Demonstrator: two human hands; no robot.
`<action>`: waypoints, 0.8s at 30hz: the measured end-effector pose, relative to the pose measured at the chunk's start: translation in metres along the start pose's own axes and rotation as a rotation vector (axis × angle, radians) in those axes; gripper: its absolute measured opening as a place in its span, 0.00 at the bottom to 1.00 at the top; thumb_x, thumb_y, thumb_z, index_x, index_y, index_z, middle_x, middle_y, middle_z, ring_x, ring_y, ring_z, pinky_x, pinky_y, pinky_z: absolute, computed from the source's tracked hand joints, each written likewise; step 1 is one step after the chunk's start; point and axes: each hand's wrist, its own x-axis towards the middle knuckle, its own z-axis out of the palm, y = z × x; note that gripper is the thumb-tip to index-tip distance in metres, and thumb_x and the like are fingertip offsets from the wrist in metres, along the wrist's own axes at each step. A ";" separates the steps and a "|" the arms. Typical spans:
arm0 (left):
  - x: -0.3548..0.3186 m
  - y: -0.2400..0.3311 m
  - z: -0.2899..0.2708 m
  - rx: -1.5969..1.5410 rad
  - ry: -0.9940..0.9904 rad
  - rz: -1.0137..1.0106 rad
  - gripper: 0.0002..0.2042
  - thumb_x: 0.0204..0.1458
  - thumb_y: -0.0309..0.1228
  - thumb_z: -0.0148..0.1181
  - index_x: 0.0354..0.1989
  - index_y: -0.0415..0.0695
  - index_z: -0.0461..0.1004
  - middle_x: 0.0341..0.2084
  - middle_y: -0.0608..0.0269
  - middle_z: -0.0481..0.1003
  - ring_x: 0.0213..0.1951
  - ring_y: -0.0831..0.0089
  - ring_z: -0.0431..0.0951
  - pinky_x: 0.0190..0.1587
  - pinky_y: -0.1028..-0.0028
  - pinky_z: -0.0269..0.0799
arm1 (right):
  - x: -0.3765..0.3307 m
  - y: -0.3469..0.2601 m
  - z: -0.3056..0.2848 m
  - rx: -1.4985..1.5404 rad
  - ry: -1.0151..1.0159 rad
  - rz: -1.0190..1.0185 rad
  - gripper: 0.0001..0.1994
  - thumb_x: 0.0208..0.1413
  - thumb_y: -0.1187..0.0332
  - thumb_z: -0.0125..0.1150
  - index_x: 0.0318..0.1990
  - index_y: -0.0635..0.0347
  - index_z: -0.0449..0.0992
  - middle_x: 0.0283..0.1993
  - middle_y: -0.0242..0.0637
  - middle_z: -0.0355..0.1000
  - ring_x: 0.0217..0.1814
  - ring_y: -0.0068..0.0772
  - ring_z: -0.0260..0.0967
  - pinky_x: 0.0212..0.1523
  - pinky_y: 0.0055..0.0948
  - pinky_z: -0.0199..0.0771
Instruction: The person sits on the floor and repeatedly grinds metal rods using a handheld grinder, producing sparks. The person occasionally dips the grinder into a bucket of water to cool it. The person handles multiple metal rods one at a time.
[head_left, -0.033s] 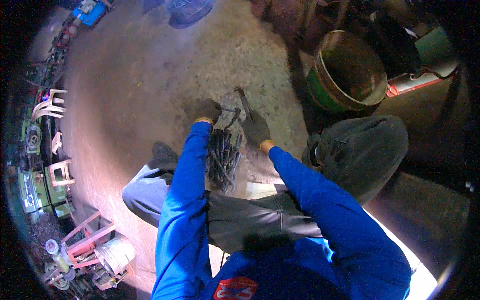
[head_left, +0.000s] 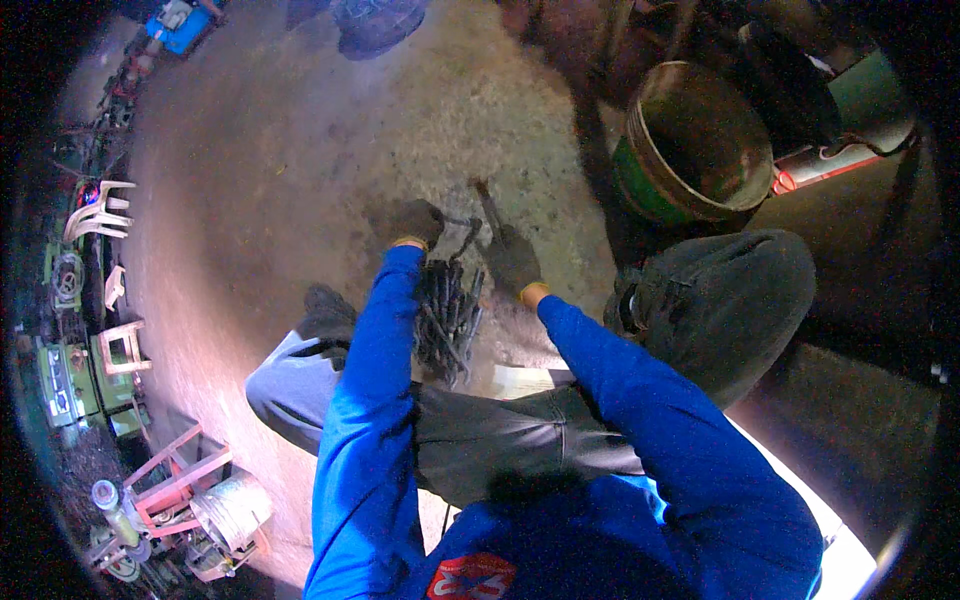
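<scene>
My left hand [head_left: 413,220], in a dark glove, is closed round one end of a dark bent metal rod [head_left: 463,225]. The rod's free end points right and bends down above the pile. My right hand [head_left: 513,260], gloved too, grips a narrow dark bar-shaped tool [head_left: 488,205], slightly blurred, which points away from me; its exact kind is unclear. Just below the hands, a pile of dark metal rods [head_left: 448,320] lies on the floor between my legs. The glove fingers are hard to make out.
A large green bucket [head_left: 640,180] stands at the far right, beside a red-edged object [head_left: 820,170]. Along the left are a white plastic chair [head_left: 105,208], a small stool [head_left: 122,347], a red metal frame [head_left: 185,480] and a whitish drum [head_left: 232,508].
The bar-shaped tool in my right hand has shifted slightly and looks more blurred. My left hand and the pile look almost the same.
</scene>
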 end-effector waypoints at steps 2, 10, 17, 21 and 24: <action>-0.010 0.026 -0.016 0.058 0.050 -0.061 0.13 0.47 0.37 0.57 0.36 0.44 0.82 0.39 0.48 0.79 0.40 0.48 0.79 0.47 0.56 0.73 | -0.001 0.008 -0.001 0.031 -0.169 0.166 0.24 0.57 0.50 0.51 0.46 0.64 0.74 0.40 0.59 0.73 0.43 0.62 0.72 0.44 0.52 0.69; -0.020 0.011 -0.002 0.111 0.139 -0.052 0.12 0.52 0.35 0.54 0.37 0.42 0.80 0.40 0.46 0.78 0.44 0.48 0.78 0.47 0.53 0.72 | 0.004 0.003 -0.003 0.112 -0.035 0.080 0.28 0.56 0.45 0.53 0.49 0.65 0.74 0.42 0.61 0.74 0.46 0.62 0.72 0.48 0.48 0.71; -0.015 0.015 -0.005 0.115 0.033 -0.039 0.11 0.52 0.33 0.54 0.38 0.42 0.78 0.41 0.46 0.77 0.47 0.49 0.76 0.48 0.55 0.72 | -0.007 -0.007 -0.011 -0.035 -0.240 0.123 0.29 0.55 0.46 0.54 0.49 0.69 0.72 0.46 0.63 0.72 0.49 0.60 0.71 0.52 0.47 0.70; -0.013 0.010 0.006 0.018 0.085 -0.074 0.11 0.51 0.31 0.55 0.39 0.42 0.78 0.42 0.47 0.77 0.46 0.48 0.76 0.48 0.55 0.72 | -0.014 -0.011 -0.020 0.005 -0.169 0.033 0.29 0.56 0.48 0.53 0.50 0.69 0.71 0.51 0.63 0.70 0.52 0.59 0.69 0.53 0.46 0.69; -0.009 0.000 0.015 0.149 0.123 0.040 0.11 0.51 0.32 0.55 0.39 0.42 0.78 0.44 0.46 0.76 0.47 0.48 0.76 0.49 0.55 0.72 | 0.000 -0.018 -0.017 0.031 -0.167 -0.006 0.29 0.56 0.48 0.53 0.50 0.69 0.71 0.50 0.62 0.70 0.51 0.60 0.69 0.51 0.46 0.69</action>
